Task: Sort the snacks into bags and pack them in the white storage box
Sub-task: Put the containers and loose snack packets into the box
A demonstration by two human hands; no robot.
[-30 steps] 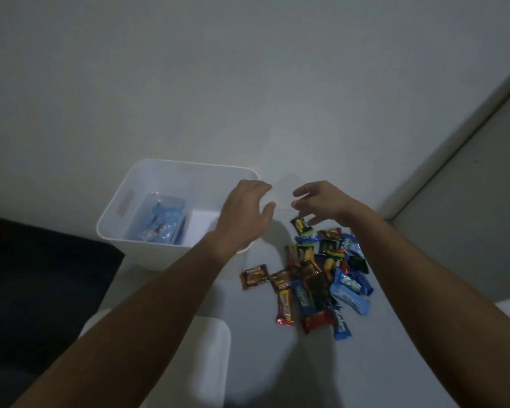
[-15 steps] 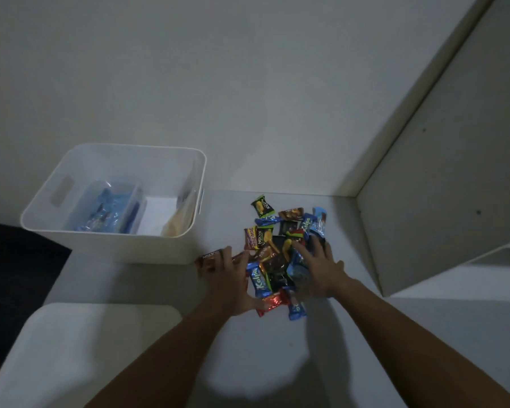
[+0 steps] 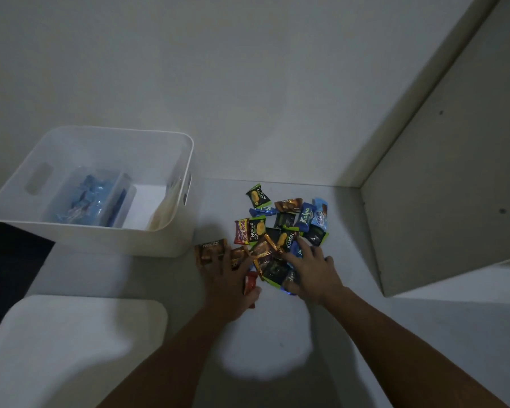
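White plastic forms the storage box at the left of the table, well apart from the loose pile; one filled bag of blue snacks lies inside it, against its left wall; a white lid-like panel lies nearer me. My left hand rests flat on the left edge of the snack pile, fingers spread and straight over the brown Nextar packet, whose long axis runs left to right, thumb beside a red wrapper. My right hand lies flat on the pile's near right side, fingers apart, tips pointing away from me toward the green packets. Neither hand grips anything. I judge the brown packets, just under my left fingers, the nearest candidates for sorting.
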